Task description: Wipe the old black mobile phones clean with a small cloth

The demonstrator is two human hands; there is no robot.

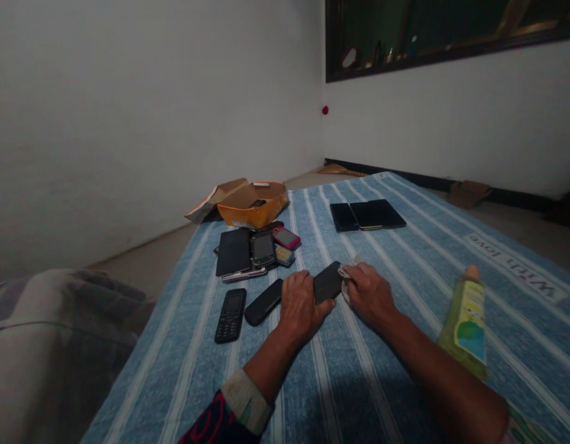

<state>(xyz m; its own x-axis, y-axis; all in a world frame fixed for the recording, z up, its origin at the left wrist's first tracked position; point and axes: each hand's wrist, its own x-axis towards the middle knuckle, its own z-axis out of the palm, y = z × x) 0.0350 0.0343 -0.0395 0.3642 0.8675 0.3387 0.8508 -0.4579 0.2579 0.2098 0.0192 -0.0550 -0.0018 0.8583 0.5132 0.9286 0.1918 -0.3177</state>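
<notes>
A dark phone (pixel 328 283) lies on the striped blue cloth, its kind of side facing up hard to tell. My left hand (pixel 299 303) grips its near left end, thumb along the lower edge. A whitish wiping cloth (pixel 344 285) is bunched in the fingers of my right hand (pixel 368 293), pressed against the phone's right end. Beside my left hand rests a rounded black phone or cover (pixel 262 303), partly hidden by the fingers. Left of it a black keypad phone (pixel 230 316) lies with its buttons up.
Several phones (pixel 263 248) are piled by an open orange cardboard box (pixel 254 214). More dark phones or tablets (pixel 368 214) lie in a row farther back. A bottle of yellow-green liquid (pixel 464 324) is at the right. A wall (pixel 150 111) runs along the left.
</notes>
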